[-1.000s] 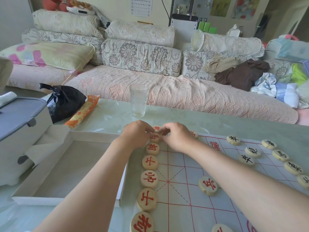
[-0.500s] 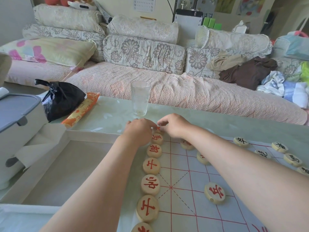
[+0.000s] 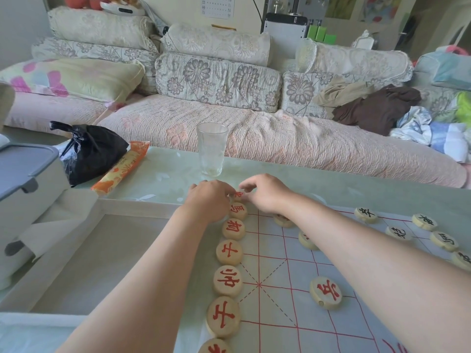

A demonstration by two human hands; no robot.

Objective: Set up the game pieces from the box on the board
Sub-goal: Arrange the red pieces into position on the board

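A paper board [image 3: 277, 312] with red grid lines lies on the table. A column of round wooden pieces with red characters [image 3: 227, 280] runs along its left edge. Both hands meet at the far end of that column. My left hand [image 3: 208, 200] and my right hand [image 3: 265, 192] pinch the last red piece [image 3: 238, 196] from either side with curled fingertips. A lone red piece [image 3: 326, 292] sits further in on the board. Two more are partly hidden under my right forearm. Black-character pieces [image 3: 398, 232] lie at the right. The box tray [image 3: 132, 206] at the left is empty.
A drinking glass [image 3: 211, 149] stands just beyond my hands. A black plastic bag [image 3: 91, 151] and an orange packet [image 3: 122, 171] lie at the far left, beside a grey-lidded container [image 3: 23, 174]. A sofa with cushions and clothes runs behind the table.
Both hands slid a little further along the column of red pieces, from the second-last piece to the last one at the board's far corner. The view tilted slightly.
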